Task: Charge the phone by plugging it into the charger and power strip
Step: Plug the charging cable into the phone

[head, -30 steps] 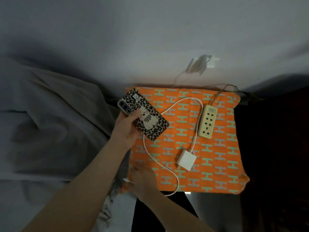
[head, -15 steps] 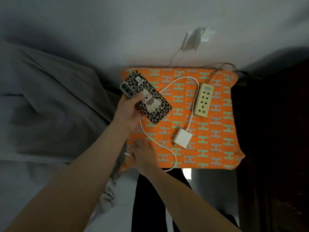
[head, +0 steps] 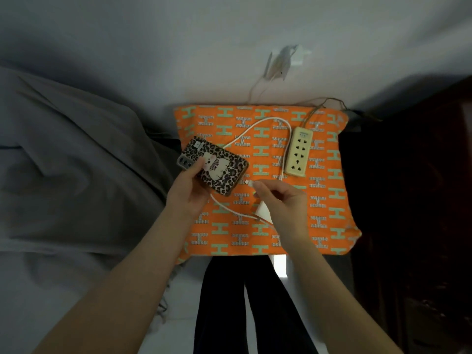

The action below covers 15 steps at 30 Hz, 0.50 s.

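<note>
My left hand (head: 187,192) grips a phone (head: 217,166) in a leopard-print case, back side up, above an orange patterned cushion (head: 329,200). My right hand (head: 283,203) pinches the white cable's connector (head: 249,182) a short way from the phone's lower end, not touching it. The white cable (head: 255,123) loops across the cushion to a white charger block (head: 263,213), partly hidden under my right hand. A cream power strip (head: 298,154) lies on the cushion's upper right with all sockets bare.
A grey blanket (head: 76,162) covers the left side. The wall behind holds a white outlet (head: 297,57) with wires hanging. Dark wooden furniture (head: 413,200) stands at the right. My dark trouser legs (head: 229,302) show below the cushion.
My right hand has lifted the cable's connector from the cushion's near left edge up to the phone's lower end. My left hand has turned the phone and brought it lower.
</note>
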Each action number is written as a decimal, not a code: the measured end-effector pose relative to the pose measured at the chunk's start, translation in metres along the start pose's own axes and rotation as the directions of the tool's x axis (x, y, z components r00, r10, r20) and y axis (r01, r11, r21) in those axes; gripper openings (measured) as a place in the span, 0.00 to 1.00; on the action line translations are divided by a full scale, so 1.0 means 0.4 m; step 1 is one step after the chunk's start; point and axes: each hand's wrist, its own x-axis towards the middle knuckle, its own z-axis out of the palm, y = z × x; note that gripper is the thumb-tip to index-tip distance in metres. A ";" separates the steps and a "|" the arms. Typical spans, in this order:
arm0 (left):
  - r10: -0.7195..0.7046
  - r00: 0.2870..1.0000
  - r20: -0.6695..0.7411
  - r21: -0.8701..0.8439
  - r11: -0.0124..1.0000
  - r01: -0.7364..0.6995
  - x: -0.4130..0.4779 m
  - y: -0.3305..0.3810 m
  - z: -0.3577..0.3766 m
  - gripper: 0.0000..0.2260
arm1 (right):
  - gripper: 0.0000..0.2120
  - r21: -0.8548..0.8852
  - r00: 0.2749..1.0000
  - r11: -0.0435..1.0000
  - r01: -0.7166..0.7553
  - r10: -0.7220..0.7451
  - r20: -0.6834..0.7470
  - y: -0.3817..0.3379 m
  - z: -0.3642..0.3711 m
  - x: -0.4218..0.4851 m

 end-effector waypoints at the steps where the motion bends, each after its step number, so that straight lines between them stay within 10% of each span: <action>1: -0.008 1.000 0.004 -0.008 1.000 0.008 -0.003 -0.006 0.001 0.20 | 0.04 -0.017 1.000 1.000 0.018 -0.019 -0.013 -0.009 -0.001 -0.003; 15: -0.009 1.000 -0.010 -0.029 1.000 0.009 0.000 -0.039 -0.012 0.21 | 0.04 -0.090 0.997 0.994 -0.055 0.049 -0.068 -0.002 0.011 -0.022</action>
